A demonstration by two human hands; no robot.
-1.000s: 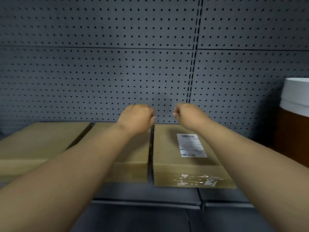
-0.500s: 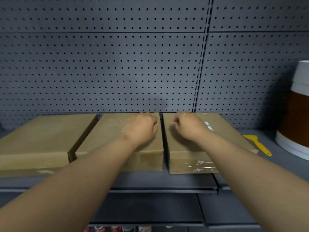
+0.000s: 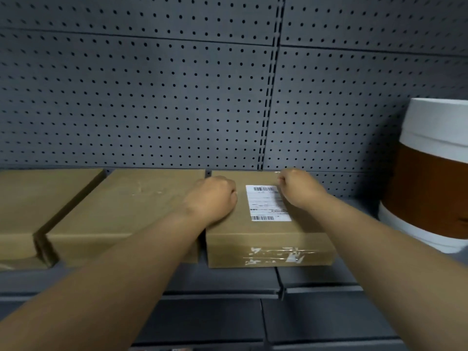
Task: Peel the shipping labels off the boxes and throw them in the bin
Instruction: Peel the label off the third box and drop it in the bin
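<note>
My right hand (image 3: 298, 190) curls shut at the far right corner of the shipping label (image 3: 267, 203), apparently pinching its edge to start the peel (contact hidden by the knuckles). My left hand (image 3: 215, 198), a closed fist, rests on the right-hand cardboard box (image 3: 268, 239), likely bracing it. The white barcoded paper lies flat on matte brown board; torn tape shines on the front. Two bare boxes (image 3: 121, 214) sit left, against grey pegboard (image 3: 152, 97).

One head-worn camera looks forward and slightly down, close over a dark shelf (image 3: 222, 279). It squarely faces the pegboard wall (image 3: 152, 102) at 12 o'clock.
</note>
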